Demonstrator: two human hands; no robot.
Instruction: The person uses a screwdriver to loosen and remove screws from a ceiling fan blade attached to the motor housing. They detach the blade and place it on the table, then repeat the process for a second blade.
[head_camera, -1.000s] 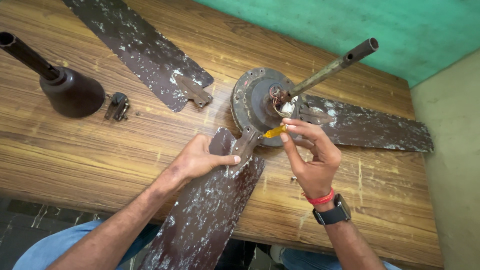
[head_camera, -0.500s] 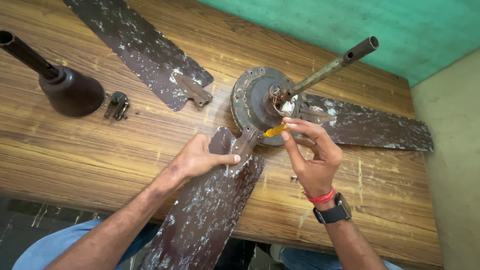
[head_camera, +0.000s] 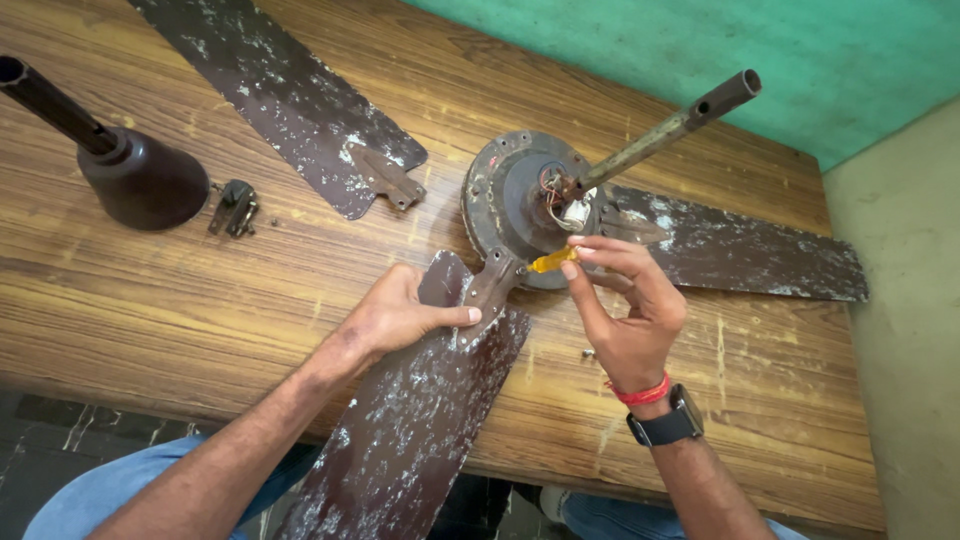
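Head view: a paint-flecked brown fan blade juts over the tabletop's near edge. Left hand lies on it, thumb and fingers pinching its bracket end. Right hand pinches a yellow screwdriver at the bracket by the motor hub, mid-table. Farther left sit a loose blade and a dark canopy, near the left edge.
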